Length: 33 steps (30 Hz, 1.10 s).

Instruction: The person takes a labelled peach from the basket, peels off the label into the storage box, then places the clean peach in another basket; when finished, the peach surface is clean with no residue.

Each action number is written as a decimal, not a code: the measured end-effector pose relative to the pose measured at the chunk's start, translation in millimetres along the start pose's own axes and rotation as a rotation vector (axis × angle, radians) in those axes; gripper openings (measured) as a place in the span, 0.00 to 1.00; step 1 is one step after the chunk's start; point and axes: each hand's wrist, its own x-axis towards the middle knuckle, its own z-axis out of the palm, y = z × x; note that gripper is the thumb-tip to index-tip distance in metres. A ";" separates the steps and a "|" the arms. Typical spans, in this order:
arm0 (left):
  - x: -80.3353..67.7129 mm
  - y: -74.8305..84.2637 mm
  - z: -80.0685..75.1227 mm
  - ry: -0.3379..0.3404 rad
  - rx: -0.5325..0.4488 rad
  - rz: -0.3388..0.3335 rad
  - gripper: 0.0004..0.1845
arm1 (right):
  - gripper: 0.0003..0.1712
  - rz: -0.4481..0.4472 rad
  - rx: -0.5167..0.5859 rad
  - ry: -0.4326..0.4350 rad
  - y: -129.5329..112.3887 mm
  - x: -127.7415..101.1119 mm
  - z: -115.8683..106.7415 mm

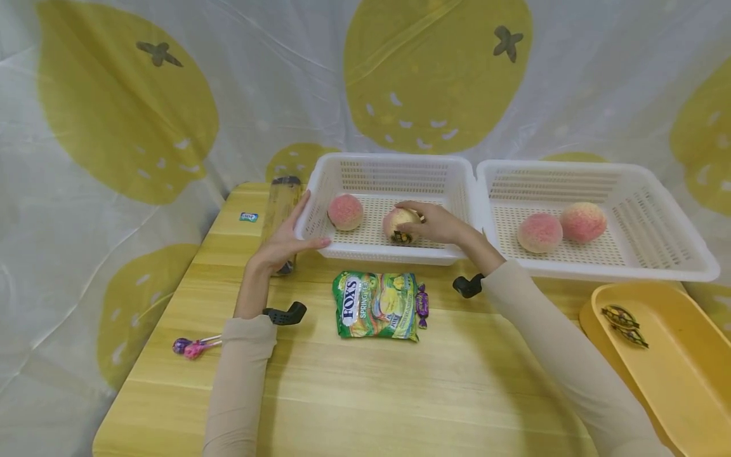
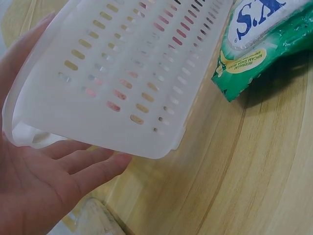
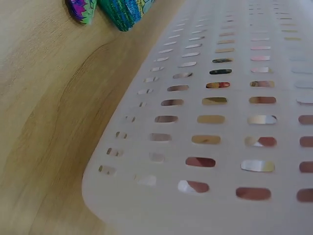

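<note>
Your right hand [image 1: 435,222] curls over a peach [image 1: 398,223] inside the left basket [image 1: 388,166], fingers wrapped round its top, and the fruit rests on the basket floor near the front wall. A small dark, gold-patterned thing sits against the peach's near side; you cannot tell what it is. The peach lies directly under that hand, so the right hand is by far the nearer one. A second peach [image 1: 345,211] sits just to its left, apart from it. Your left hand [image 1: 283,240] is open, palm and straight fingers pressed against the basket's front-left corner. On the tabletop [image 1: 400,393] in front of the basket lies a candy bag [image 1: 377,305]. The right basket [image 1: 594,174] touches the left one, toward the far right corner.
</note>
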 end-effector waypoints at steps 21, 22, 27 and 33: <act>-0.1 1.0 1.2 0.004 0.014 0.003 0.62 | 0.29 -0.024 0.048 0.068 2.9 -4.9 -1.8; -0.2 1.1 1.4 0.004 0.013 0.004 0.62 | 0.29 -0.024 0.034 0.077 3.1 -5.0 -1.8; -0.3 1.1 1.2 0.005 0.019 -0.001 0.62 | 0.29 -0.014 0.034 0.112 2.1 -7.8 -3.3; 0.0 1.0 -0.2 0.016 0.045 -0.014 0.62 | 0.28 0.000 0.126 0.149 -0.4 -17.0 -11.6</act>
